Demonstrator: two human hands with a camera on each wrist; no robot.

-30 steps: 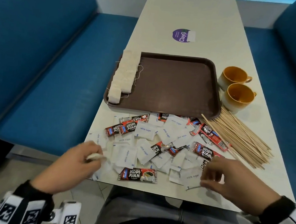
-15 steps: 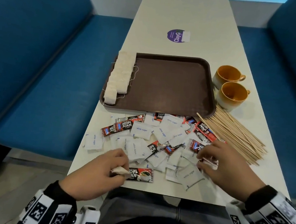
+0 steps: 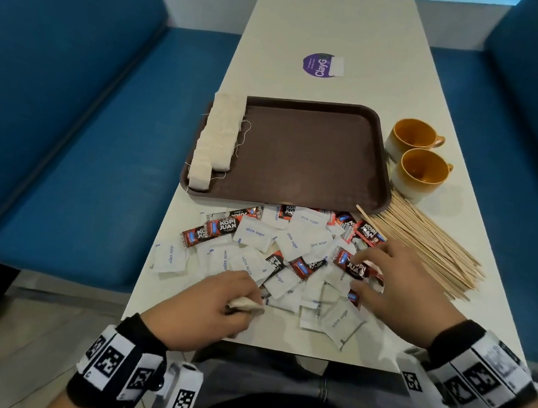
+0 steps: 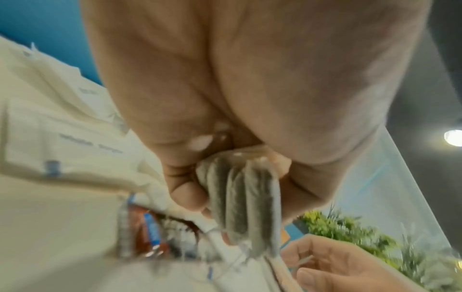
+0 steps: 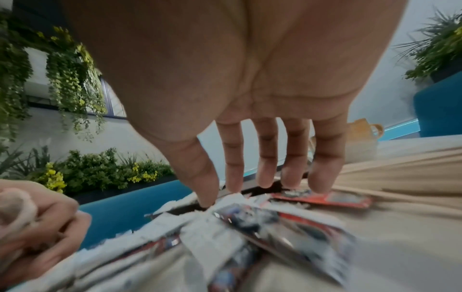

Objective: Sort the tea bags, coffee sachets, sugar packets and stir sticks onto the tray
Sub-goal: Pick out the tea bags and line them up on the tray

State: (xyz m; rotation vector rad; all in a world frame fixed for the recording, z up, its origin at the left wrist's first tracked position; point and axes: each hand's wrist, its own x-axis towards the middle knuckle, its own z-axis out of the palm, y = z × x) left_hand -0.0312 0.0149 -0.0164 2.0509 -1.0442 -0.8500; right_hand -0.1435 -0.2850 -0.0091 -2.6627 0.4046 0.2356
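A brown tray [image 3: 302, 160] lies mid-table with a row of white tea bags [image 3: 216, 138] along its left edge. In front of it white sugar packets [image 3: 254, 232] and red-black coffee sachets [image 3: 222, 228] are scattered in a pile. Wooden stir sticks [image 3: 429, 244] fan out at the right. My left hand [image 3: 217, 304] holds a small bundle of tea bags [image 4: 240, 199] at the pile's near edge. My right hand [image 3: 385, 282] is spread flat over the pile with straight fingers [image 5: 235, 158] touching a coffee sachet [image 3: 352, 265].
Two orange cups [image 3: 420, 170] stand right of the tray, behind the sticks. A purple sticker [image 3: 318, 64] marks the far table. Blue bench seats [image 3: 67, 149] flank the table on both sides. The near table edge lies just under my wrists.
My left hand has carried its tea bags rightward along the near edge into the pile. My right hand has moved forward and spread over the coffee sachets.
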